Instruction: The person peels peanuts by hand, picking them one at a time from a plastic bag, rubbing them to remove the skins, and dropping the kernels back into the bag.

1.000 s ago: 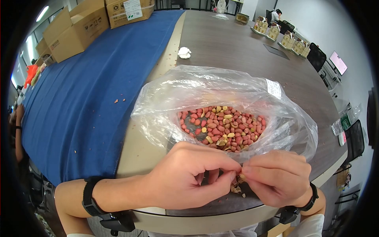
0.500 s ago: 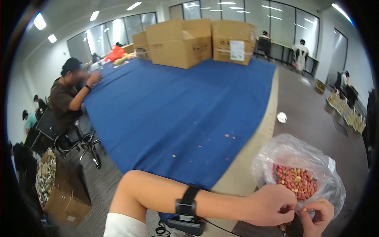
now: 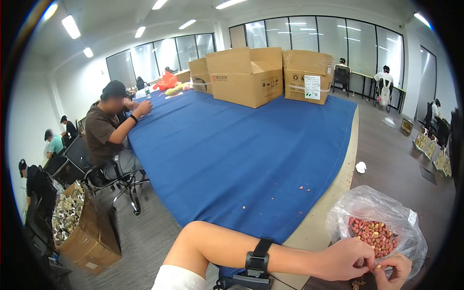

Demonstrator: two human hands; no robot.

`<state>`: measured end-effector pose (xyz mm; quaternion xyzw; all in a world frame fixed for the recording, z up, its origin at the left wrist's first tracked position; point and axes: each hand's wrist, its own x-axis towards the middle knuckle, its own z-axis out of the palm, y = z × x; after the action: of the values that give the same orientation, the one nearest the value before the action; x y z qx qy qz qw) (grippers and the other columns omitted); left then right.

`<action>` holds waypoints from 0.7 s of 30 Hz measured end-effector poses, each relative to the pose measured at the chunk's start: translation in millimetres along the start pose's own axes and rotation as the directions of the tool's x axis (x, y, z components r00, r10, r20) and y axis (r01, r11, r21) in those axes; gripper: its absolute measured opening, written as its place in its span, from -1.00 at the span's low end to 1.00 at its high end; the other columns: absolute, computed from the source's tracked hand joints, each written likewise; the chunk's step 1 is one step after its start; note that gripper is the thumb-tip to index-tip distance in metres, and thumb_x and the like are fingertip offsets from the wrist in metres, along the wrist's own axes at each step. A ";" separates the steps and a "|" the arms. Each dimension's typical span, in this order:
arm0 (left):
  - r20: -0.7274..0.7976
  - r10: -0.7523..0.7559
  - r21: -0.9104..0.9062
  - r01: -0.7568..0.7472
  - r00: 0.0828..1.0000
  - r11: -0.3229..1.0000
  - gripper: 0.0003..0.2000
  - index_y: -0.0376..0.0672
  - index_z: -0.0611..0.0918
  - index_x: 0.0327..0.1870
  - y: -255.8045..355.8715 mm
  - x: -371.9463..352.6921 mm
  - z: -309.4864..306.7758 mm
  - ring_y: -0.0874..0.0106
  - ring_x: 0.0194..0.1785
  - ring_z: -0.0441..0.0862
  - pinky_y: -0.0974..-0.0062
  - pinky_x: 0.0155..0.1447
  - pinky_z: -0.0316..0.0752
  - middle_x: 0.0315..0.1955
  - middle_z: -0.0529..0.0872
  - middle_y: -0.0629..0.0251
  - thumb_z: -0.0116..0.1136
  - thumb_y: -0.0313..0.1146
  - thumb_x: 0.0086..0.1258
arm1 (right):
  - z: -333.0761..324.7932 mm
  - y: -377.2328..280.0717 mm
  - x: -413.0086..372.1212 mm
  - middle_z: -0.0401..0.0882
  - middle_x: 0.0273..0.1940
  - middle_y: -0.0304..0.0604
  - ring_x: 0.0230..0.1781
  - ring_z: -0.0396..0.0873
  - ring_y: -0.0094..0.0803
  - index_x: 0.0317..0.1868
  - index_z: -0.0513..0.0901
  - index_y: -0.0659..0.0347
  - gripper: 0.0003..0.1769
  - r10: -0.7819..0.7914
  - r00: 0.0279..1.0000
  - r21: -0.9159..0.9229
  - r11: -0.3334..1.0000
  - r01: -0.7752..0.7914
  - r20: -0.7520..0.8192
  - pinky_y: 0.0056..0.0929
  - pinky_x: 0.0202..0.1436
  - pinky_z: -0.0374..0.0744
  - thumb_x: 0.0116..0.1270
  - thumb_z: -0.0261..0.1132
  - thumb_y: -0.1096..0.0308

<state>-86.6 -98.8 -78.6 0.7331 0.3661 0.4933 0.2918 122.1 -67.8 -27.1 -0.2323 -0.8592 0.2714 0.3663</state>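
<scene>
Fingers pinched, my left hand (image 3: 345, 258) is at the lower right, with a black strap device (image 3: 258, 258) on its wrist. My right hand (image 3: 394, 271) meets it there, its thumb and finger closed on a small pale peanut (image 3: 378, 266). Whether the left fingertips grip anything is too small to tell. Just beyond both hands lies an open clear plastic bag (image 3: 357, 203) with many red-skinned peanuts (image 3: 374, 236) in it, some of them pale. Dark bits (image 3: 358, 282) show below the hands.
A blue cloth (image 3: 232, 159) with reddish crumbs covers the table. Cardboard boxes (image 3: 246, 84) stand at its far end. A co-worker (image 3: 104, 128) sits at the left edge. A large carton (image 3: 92, 241) stands on the floor at left. White crumpled paper (image 3: 361, 167) lies right.
The view has tilted up and shifted left, so the table, boxes and hands appear lower and further right. Both hands remain close together at the bag's near edge.
</scene>
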 end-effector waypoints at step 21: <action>0.009 -0.023 -0.067 0.023 1.000 0.998 -0.87 -0.23 0.64 -0.26 15.0 0.4 -11.7 0.40 -0.41 0.66 0.43 -0.33 0.54 -0.39 0.66 0.29 0.34 -0.39 0.34 | 11.0 19.1 -13.5 0.63 -0.38 -0.17 -0.40 0.57 -0.36 -0.34 0.68 0.26 -0.83 -0.080 0.984 -0.206 0.978 0.046 -0.161 -0.45 -0.27 0.48 -0.01 0.41 0.61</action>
<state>-93.7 -106.2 -62.5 0.7207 0.3567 0.4988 0.3232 126.0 -64.9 -52.5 -0.2629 -0.8552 0.1507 0.4206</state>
